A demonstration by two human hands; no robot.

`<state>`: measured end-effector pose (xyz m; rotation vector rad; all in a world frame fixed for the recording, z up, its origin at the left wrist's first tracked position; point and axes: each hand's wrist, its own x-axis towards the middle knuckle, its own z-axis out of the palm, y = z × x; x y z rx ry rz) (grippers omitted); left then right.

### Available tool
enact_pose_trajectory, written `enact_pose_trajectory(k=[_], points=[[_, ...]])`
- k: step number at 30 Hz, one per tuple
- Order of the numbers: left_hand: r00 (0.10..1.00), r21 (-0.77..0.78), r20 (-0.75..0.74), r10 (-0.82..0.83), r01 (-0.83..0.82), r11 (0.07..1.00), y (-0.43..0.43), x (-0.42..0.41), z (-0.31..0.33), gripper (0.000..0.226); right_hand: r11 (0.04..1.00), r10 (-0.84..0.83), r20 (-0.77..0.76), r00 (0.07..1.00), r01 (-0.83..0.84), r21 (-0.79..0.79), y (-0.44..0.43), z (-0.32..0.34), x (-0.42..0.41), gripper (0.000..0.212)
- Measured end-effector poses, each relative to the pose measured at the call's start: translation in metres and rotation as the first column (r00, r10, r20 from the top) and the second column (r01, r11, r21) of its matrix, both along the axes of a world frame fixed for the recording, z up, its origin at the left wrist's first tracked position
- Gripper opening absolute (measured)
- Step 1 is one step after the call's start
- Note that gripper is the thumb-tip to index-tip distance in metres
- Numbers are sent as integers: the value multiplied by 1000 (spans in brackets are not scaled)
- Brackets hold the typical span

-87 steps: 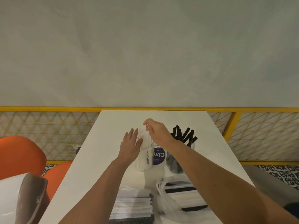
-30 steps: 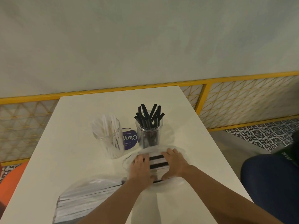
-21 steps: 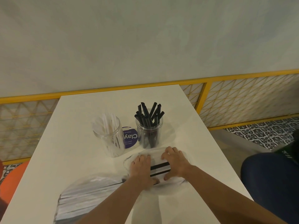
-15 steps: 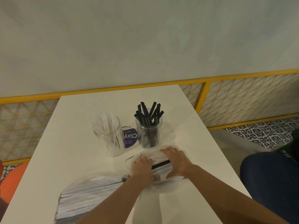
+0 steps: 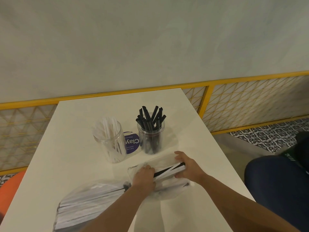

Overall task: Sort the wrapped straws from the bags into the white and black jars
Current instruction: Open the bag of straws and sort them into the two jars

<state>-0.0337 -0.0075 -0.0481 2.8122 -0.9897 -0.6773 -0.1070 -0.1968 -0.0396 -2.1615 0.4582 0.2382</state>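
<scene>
Two clear jars stand mid-table: the white jar (image 5: 110,141) holds white wrapped straws, the black jar (image 5: 151,133) holds black ones. In front of them lies a clear plastic bag (image 5: 168,190) with wrapped straws inside. My left hand (image 5: 144,178) and my right hand (image 5: 188,166) each grip an end of a small bundle of wrapped straws (image 5: 168,170), black and white, lifted a little inside the bag. A second bag of white wrapped straws (image 5: 85,206) lies near the front left.
A round purple coaster (image 5: 132,142) lies between the jars. The white table (image 5: 70,164) is bordered by a yellow lattice railing (image 5: 234,108) at the back and right. An orange seat (image 5: 8,186) is at left, a person's dark-clad knee (image 5: 275,181) at right.
My hands went from the white jar to the bag. In the last second they closed on a bundle of straws, which now tilts up at its right end.
</scene>
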Motion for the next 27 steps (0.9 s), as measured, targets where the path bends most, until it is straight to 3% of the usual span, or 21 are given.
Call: enact_pose_trajectory(k=[12, 18, 23, 27], points=[[996, 37, 74, 46, -49, 998, -5, -9, -3, 28, 991, 68, -64, 996, -75, -115, -7, 0, -5, 73], [974, -159, -133, 184, -204, 966, -1, -3, 6, 29, 988, 39, -70, 997, -49, -148, -13, 3, -8, 46], [944, -325, -281, 170, -261, 909, 3, 6, 18, 28, 964, 83, -71, 994, -98, -248, -8, 4, -1, 42], [882, -413, -432, 188, -378, 829, 5, 11, 30, 9, 927, 166, -118, 979, -196, -321, -4, 8, 10, 44]])
